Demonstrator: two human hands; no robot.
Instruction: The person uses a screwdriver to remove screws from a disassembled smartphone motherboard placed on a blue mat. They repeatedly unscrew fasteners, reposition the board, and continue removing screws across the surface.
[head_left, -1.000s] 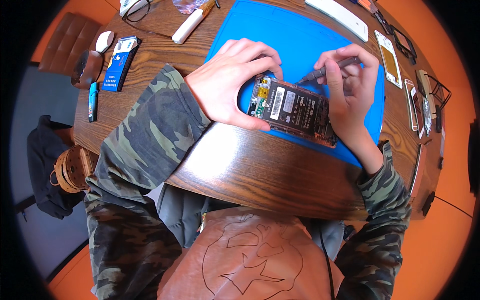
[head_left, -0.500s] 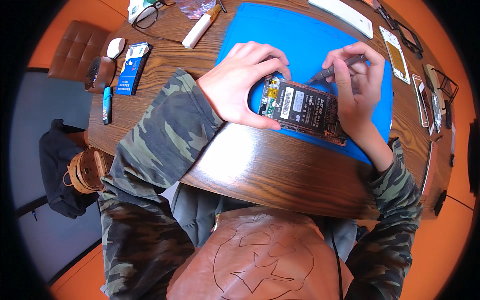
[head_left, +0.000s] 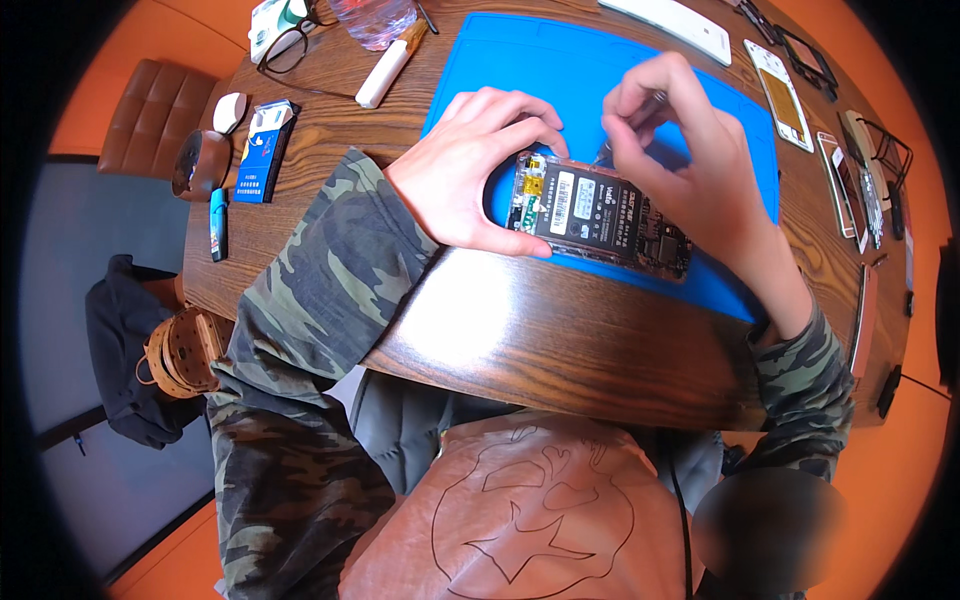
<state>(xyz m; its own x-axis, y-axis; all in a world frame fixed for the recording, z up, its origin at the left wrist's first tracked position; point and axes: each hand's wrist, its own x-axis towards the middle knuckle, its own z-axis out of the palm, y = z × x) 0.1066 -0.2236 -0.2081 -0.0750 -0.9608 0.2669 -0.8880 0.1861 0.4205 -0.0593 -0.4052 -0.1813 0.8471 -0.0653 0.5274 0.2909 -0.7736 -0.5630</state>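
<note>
Opened phone (head_left: 600, 215) lying back-up on the blue mat (head_left: 560, 70), close to the table's near edge (head_left: 560, 340), battery and circuit board bare; left hand (head_left: 470, 170) curled over the phone's left end, thumb along its near side and fingers across the far side, pinning it flat; right hand (head_left: 690, 160) pinching a thin metal tool (head_left: 608, 150), tip down at the phone's far edge near the top left corner, most of the shaft hidden under the fingers. Best done, probably, with the left grip firm but clear of the board, the tool upright and pressed lightly so the tip does not skid onto the battery; wrist resting on the mat for steadiness. Little margin toward the near edge, so no dragging the phone that way; plenty of bare mat toward the far side. Right edge crowded with spare phones and parts (head_left: 780, 95); far left corner holding glasses (head_left: 300, 45), a white stick (head_left: 385, 72), a blue box (head_left: 262, 150) and a lighter (head_left: 217, 222), well apart from the work.
</note>
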